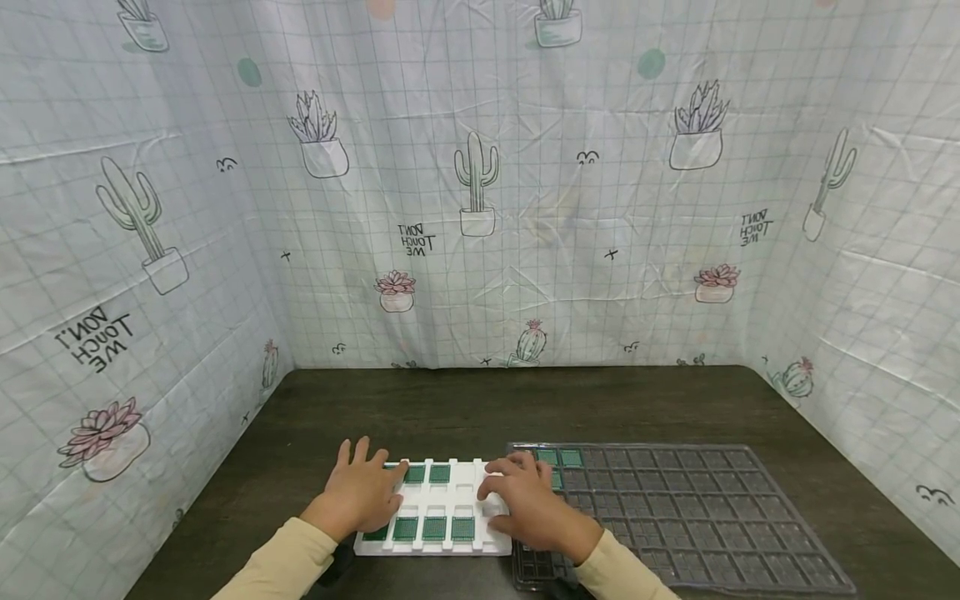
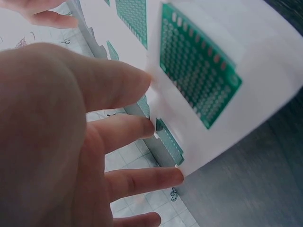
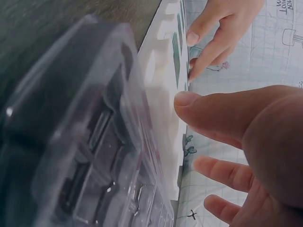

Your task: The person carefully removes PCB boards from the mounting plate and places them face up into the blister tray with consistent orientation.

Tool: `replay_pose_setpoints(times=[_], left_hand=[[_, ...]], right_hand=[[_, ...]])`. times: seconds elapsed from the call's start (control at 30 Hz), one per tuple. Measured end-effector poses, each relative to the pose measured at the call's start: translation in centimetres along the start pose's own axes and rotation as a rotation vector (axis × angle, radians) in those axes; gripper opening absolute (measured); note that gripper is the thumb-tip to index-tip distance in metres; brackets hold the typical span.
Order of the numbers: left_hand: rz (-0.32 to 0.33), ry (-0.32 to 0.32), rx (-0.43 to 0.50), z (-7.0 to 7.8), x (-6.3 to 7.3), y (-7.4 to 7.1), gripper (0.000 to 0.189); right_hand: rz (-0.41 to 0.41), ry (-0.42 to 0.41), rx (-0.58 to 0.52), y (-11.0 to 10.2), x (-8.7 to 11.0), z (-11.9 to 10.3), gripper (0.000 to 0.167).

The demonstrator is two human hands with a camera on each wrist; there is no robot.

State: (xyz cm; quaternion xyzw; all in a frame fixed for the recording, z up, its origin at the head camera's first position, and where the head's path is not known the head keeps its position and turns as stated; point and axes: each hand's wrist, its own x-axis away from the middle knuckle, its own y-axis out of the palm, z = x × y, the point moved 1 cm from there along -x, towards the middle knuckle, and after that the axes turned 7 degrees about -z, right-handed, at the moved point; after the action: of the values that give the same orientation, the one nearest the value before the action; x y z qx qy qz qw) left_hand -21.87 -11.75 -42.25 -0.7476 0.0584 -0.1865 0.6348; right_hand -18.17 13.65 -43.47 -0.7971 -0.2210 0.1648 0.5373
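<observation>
A white slotted tray [image 1: 452,498] lies on the table, holding small green perforated circuit boards [image 1: 433,528] in two rows. My left hand [image 1: 363,493] rests at its left end, fingers spread and nothing gripped. In the left wrist view the thumb and fingertips are right at the tray's edge, beside a green board [image 2: 199,66]. Over the tray's right end, my right hand [image 1: 525,500] has loosely bent fingers. The right wrist view shows its thumb [image 3: 189,101] apart from the fingers, close to the white tray [image 3: 161,101], with nothing between them.
To the right lies a large transparent plastic tray [image 1: 693,500] with many compartments, its left edge close against the white tray. A few green boards [image 1: 572,458] sit in its far left corner. A patterned curtain [image 1: 480,275] encloses the dark table [image 1: 450,400] at the back and sides.
</observation>
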Motion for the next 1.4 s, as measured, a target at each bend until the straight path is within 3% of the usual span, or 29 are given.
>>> replay_pose_setpoints(times=[0.4,0.7,1.4], left_hand=[[0.01,0.003,-0.004,-0.1,0.0,0.1,0.049],[0.012,0.009,-0.002,-0.2,-0.1,0.3,0.049],[0.03,0.014,0.006,-0.1,-0.2,0.2,0.049]], right_hand=[[-0.01,-0.025,-0.018,0.3,-0.3,-0.7,0.021],[-0.05,-0.01,0.016,0.8,-0.8,-1.3,0.02],[-0.05,-0.032,0.08,2.0,-1.4,-2.1,0.022]])
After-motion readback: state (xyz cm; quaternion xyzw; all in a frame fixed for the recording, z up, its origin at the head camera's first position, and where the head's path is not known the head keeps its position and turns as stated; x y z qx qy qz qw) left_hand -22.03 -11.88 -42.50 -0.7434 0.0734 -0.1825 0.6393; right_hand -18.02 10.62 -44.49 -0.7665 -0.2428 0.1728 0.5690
